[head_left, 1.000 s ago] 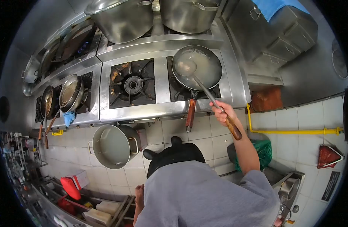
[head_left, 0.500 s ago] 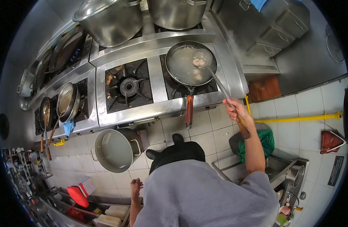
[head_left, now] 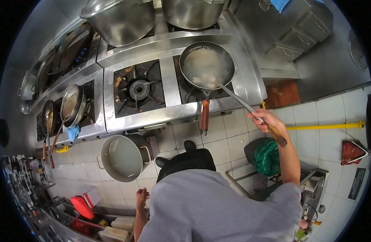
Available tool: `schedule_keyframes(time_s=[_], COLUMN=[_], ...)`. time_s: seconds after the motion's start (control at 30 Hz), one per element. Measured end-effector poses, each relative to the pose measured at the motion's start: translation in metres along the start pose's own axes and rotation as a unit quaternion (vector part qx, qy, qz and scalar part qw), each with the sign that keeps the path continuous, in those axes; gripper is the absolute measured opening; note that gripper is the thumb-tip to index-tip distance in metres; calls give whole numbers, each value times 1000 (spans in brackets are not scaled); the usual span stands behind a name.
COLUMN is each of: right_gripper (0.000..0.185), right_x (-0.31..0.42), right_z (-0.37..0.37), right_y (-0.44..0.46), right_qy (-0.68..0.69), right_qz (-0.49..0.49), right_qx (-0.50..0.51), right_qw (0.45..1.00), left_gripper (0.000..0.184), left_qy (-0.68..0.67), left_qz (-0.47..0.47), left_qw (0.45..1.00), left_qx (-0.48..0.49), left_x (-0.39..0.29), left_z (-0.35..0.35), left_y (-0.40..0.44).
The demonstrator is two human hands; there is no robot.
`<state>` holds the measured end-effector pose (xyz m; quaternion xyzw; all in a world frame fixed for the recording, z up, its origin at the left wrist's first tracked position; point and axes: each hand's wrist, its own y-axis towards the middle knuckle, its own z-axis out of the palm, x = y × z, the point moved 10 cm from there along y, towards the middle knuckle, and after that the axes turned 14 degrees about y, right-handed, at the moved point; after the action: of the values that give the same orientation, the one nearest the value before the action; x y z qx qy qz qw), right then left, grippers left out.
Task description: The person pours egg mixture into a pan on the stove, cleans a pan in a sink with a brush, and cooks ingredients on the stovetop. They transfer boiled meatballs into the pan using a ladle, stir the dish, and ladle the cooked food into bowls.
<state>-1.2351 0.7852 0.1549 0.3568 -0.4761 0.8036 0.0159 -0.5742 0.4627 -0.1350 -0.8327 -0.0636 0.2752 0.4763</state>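
Observation:
In the head view, my right hand [head_left: 266,120] is closed round the wooden handle of a long metal ladle [head_left: 242,103]. The ladle's head dips into cloudy, steaming liquid in a frying pan [head_left: 227,56] and is hard to make out there. Pale lumps of food [head_left: 205,79] lie at the pan's near side. The pan's wooden handle [head_left: 205,117] points towards me, over the stove's front edge. Low at my side hangs my left hand [head_left: 142,196], its fingers curled in and nothing visible in them.
Left of the pan is a bare burner [head_left: 139,89]. A big pot [head_left: 123,159] of cloudy liquid stands below the stove front. Large stockpots [head_left: 123,22] stand behind. Smaller pans [head_left: 74,105] sit at left. A green bag [head_left: 268,157] and yellow pipe [head_left: 326,126] are at right.
My right hand has moved right and slightly down. The ladle head, earlier showing round lumps near the pan's upper right, is now lower in the liquid at the near side.

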Motion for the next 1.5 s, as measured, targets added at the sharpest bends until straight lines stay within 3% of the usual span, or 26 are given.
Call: schedule_keyframes(time_s=[0.23,0.4,0.5,0.73,1.13,1.5], right_gripper=[25,26,21,19,17,25], right_x=[-19,-32,-42,-53,-51,-43], right_z=[38,70,77,105,114,117], right_y=[37,43,43,21,1,-3], right_qy=[79,78,2,-93,-207,-321], right_qz=[1,-23,-72,-114,-161,-190], right_qx=[90,82,12,-31,-83,-118], right_qw=[993,993,997,989,962,920], left_gripper=[27,27,27,25,33,37], left_qy=[2,-32,-31,55,-52,-11], left_qz=[-27,-7,-6,-30,14,15], left_qw=[1000,999,999,998,999,1000], left_qx=[-4,-12,-19,-28,4,-10], left_x=[-5,3,10,20,12,17], left_z=[6,12,15,20,37,40], left_y=[-8,-11,-16,-24,-5,-22])
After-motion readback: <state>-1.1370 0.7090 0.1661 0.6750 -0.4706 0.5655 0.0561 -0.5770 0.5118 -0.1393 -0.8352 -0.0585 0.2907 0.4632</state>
